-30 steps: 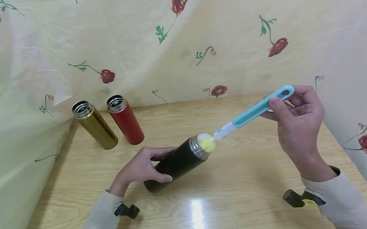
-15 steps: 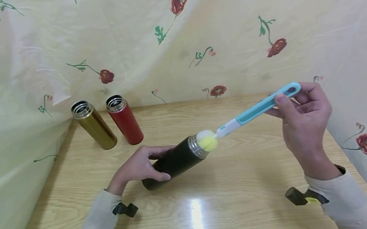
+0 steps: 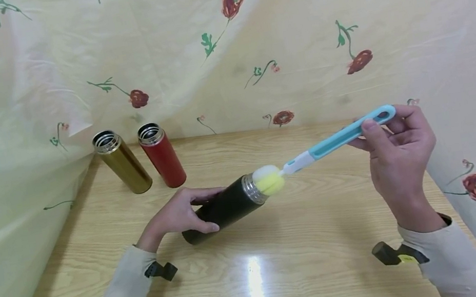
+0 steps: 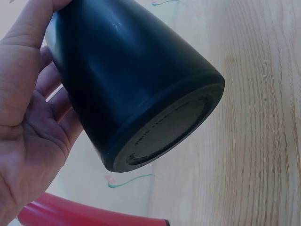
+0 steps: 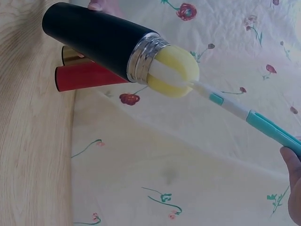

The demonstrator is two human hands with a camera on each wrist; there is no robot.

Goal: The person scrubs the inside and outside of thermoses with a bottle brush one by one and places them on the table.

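Black bottle (image 3: 224,208) lies tilted between the two hands, its base low near the table (image 3: 284,265) and its silver mouth raised toward the right. The left hand (image 3: 178,216) wraps around the lower part of the bottle, with the thumb on the near side and the fingers on the far side. From the left wrist view, the round base (image 4: 164,134) points at the camera and the palm (image 4: 28,141) presses on the bottle's side.

A yellow and white sponge (image 3: 268,180) sits right at the mouth of the bottle, partly inside it. The sponge is on the end of a brush (image 3: 335,141) with a long blue handle. The right hand (image 3: 400,156) pinches the far end of that handle, up and to the right of the bottle. The two hands are well apart.

Behind the left hand, a gold bottle (image 3: 122,161) and a red bottle (image 3: 161,154) stand side by side, both without lids. A flowered cloth (image 3: 294,30) hangs behind the table.
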